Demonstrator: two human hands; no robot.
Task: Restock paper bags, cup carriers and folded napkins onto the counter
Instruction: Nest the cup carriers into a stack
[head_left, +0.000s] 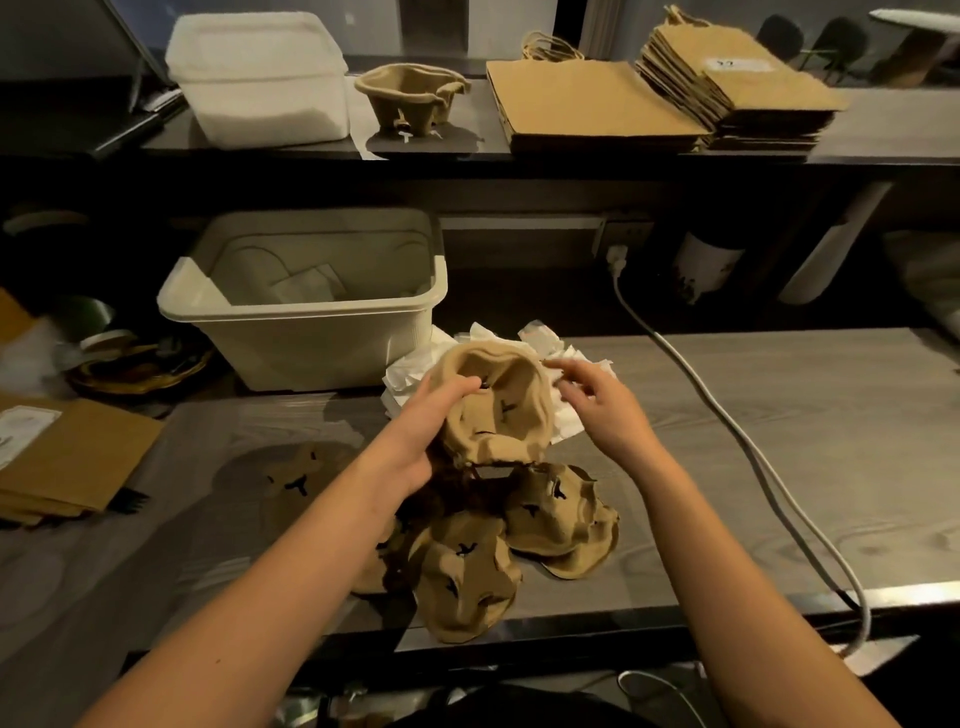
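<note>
Two bare hands reach over a grey wood-grain desk (779, 415), seen from above by the person's own head camera. The left hand (415, 431) grips the left rim of a brown moulded-pulp cup carrier (498, 410), holding it tilted above the desk with its hollow wells facing the camera. The right hand (602, 410) is relaxed, fingers loosely spread just beside the carrier's right rim; blur makes it unclear whether the fingertips touch it. Below the raised carrier, more cup carriers (561, 519) lie upside down in a loose overlapping heap near the desk's front edge. Crumpled white napkins (545, 338) sit behind the held carrier, beside a cream plastic bin (311, 343) with some white paper in it. A white cable (727, 431) runs across the desk on the right. At far left, a few flat brown paper bags (72, 457) rest on the desk. On the raised shelf (883, 119) behind stand a white lidded container (260, 78), one upright carrier (410, 98), a flat stack of large paper bags (587, 104) and, touching its right side, a fanned stack of smaller bags (743, 83).
</note>
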